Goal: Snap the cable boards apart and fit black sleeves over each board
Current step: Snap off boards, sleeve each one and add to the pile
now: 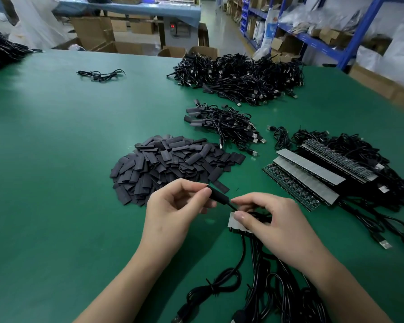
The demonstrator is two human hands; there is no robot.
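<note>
Close in front of the person, over the table (56, 136), the left hand (177, 206) pinches a black sleeve (217, 196) between thumb and fingertips. The sleeve's long axis slants from upper left, away from the person, down to the right. Its lower end aims at the right hand (275, 222), and a thin black wire leaves that end. The right hand grips a short board strip (236, 222), thumb pressed on its pale face. The strip lies roughly left to right, and its cables (243, 257) trail back toward the person. The sleeve is matte, dark and rounded; whether a board sits inside it I cannot tell. Bare green table lies open to the left of the hands. Just beyond them is the sleeve pile (173, 159), and to the right are stacked long strips (309, 174). Farther back lie sleeved cables (222, 123) and a large cable heap (243, 75).
</note>
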